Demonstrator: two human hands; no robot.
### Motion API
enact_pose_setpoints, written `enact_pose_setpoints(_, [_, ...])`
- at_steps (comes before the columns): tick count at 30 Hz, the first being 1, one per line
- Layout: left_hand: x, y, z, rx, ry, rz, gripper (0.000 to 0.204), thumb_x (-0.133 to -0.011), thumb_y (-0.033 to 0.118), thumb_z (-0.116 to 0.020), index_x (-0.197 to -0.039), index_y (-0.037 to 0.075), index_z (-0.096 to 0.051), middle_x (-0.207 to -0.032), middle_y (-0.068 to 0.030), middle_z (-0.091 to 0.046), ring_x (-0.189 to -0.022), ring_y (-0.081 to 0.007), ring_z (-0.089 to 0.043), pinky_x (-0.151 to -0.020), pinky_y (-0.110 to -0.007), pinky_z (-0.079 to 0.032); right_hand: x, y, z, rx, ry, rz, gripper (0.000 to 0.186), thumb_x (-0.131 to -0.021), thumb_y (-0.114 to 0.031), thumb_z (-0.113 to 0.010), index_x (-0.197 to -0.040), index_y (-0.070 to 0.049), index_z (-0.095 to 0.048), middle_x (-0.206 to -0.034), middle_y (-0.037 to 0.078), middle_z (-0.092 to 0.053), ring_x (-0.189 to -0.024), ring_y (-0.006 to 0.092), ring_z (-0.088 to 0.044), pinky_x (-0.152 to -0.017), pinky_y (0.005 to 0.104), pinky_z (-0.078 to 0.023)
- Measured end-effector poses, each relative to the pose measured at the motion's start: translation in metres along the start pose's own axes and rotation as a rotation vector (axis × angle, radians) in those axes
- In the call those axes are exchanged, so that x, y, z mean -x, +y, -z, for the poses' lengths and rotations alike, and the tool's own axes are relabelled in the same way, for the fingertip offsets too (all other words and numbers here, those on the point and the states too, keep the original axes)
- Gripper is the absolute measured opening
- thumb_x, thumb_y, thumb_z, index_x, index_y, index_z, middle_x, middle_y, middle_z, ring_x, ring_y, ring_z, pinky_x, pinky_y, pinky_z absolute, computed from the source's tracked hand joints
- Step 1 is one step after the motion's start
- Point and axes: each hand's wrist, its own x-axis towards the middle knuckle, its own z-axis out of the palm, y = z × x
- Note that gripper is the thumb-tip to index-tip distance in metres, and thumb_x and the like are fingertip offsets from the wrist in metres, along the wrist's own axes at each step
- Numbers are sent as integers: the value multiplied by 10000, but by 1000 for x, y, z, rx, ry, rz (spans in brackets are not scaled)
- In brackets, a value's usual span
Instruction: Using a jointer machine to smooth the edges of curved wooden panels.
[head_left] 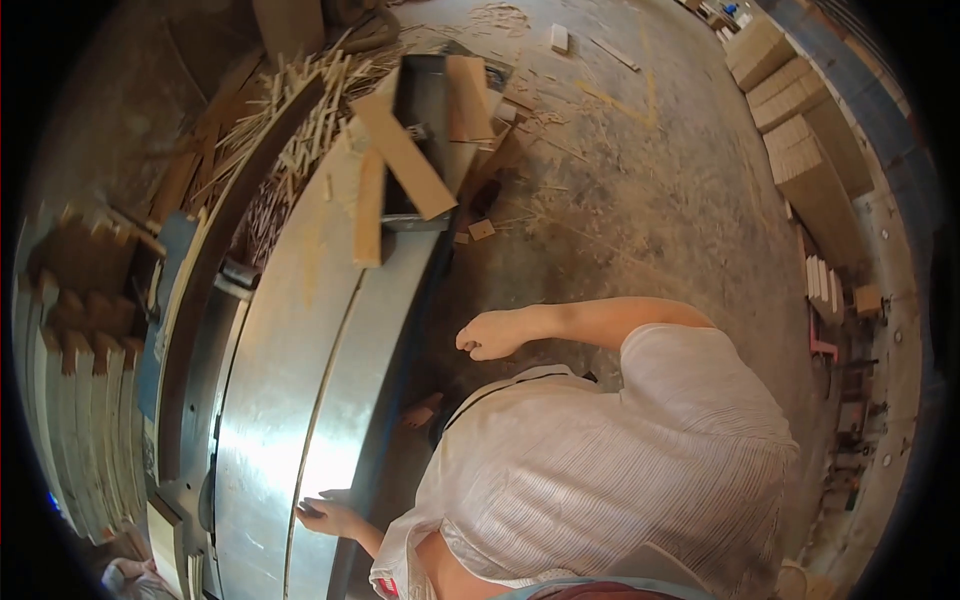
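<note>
A long steel machine table [265, 400] with a narrow slot runs up the left of my body. My left hand [325, 515] is at its lower part beside the slot, fingers loosely bent and apart, apparently touching the surface and holding nothing visible. My right hand [485, 335] hangs over the floor to the right of the table, fingers curled closed with nothing seen in them. At the table's far end, loose wooden boards [400, 150] lie crosswise and lengthwise on the steel and a dark frame.
A heap of thin offcut strips [290, 120] lies beyond a long fence [170, 400]. Upright boards [90, 420] stand at the far left. The dusty concrete floor [620, 190] holds scattered scraps. Stacked panels [810, 180] line the right side.
</note>
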Motion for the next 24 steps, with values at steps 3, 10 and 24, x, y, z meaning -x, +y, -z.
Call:
enact_pose_setpoints(3, [58,8,12,-81,-32,-26,468,-1018,177,-542,-1379,-101,-438,-1348,-258,-508,-1212,-351,-557,-1007,-415,-508,35,55,-20,-142,162,-17,364,-867,-168,-562,-1166,29,-623,-1102,200,-700,-1014,376,-664,-877,442,-519])
enact_pose_setpoints(10, [187,-90,-15,151,-506,-152,509,-942,41,-583,-1430,30,-440,-1355,-163,-521,-1187,-268,-564,-980,-334,-471,126,170,-79,-173,138,-216,235,-804,-170,-578,-949,0,-653,-870,202,-684,-864,393,-654,-754,487,-493])
enact_pose_setpoints(24, [305,109,-191,24,-1283,38,434,-935,61,-640,-1351,27,-520,-1255,-139,-619,-1121,-202,-621,-969,-313,-495,191,266,-17,-220,382,-165,260,-830,-193,-583,-992,2,-641,-949,230,-681,-933,422,-645,-807,509,-499])
